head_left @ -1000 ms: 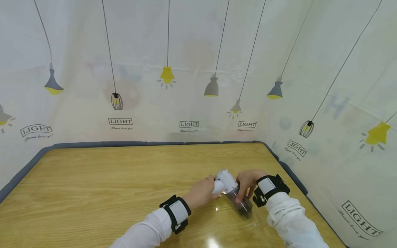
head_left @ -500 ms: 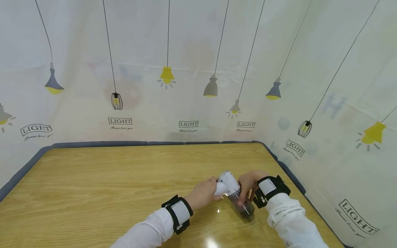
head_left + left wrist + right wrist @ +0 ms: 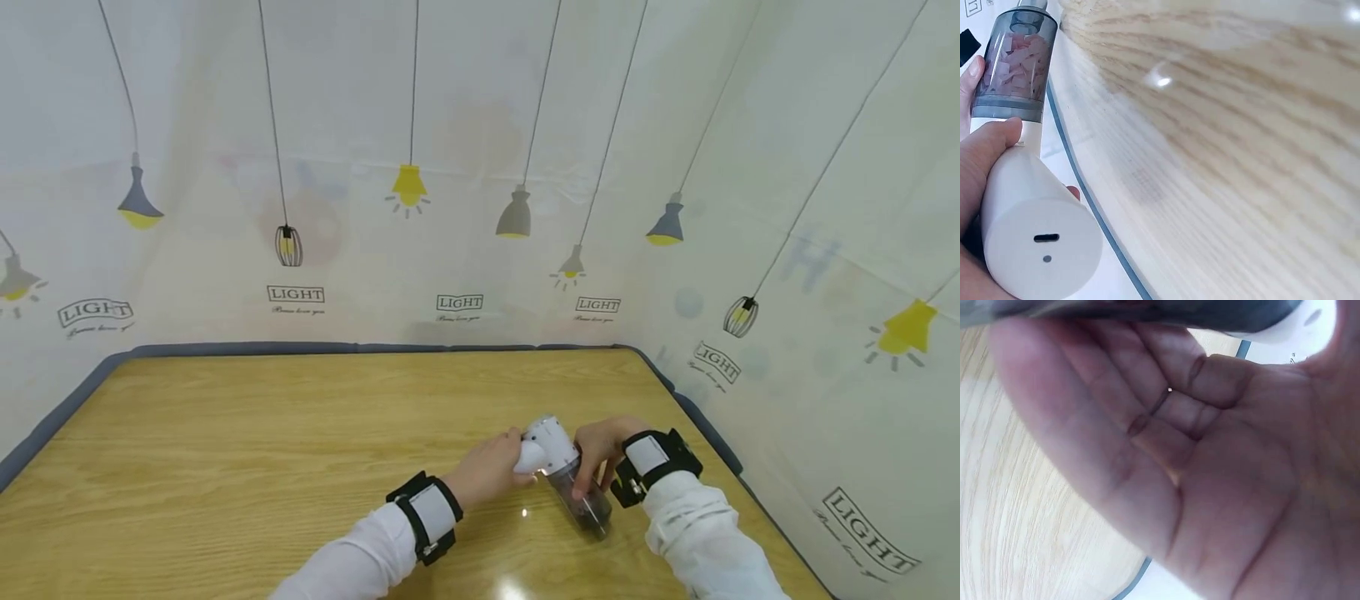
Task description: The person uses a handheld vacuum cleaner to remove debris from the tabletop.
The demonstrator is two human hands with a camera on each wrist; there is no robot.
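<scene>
A white handheld vacuum cleaner (image 3: pixel 551 446) is held over the right part of the table, its smoky clear dust cup (image 3: pixel 588 510) slanting down to the right. In the left wrist view, pale pink scraps (image 3: pixel 1019 65) fill much of the cup, and the handle's end (image 3: pixel 1041 250) shows a charging port. My left hand (image 3: pixel 483 471) grips the white handle, the thumb lying along it. With thumb and fingers, my right hand (image 3: pixel 600 446) holds the sides of the dust cup. In the right wrist view the fingers (image 3: pixel 1085 419) bend up to the cup's dark edge.
The wooden table (image 3: pixel 300 442) has a grey-blue edge strip (image 3: pixel 247 347). Behind it and along the right hangs a pale curtain (image 3: pixel 360 250) printed with lamps. Each wrist wears a black strap (image 3: pixel 427 517) with a white patch.
The hands and vacuum cleaner have stayed almost in place, with only slight shifts. The view has tilted a little. Both hands keep their hold.
</scene>
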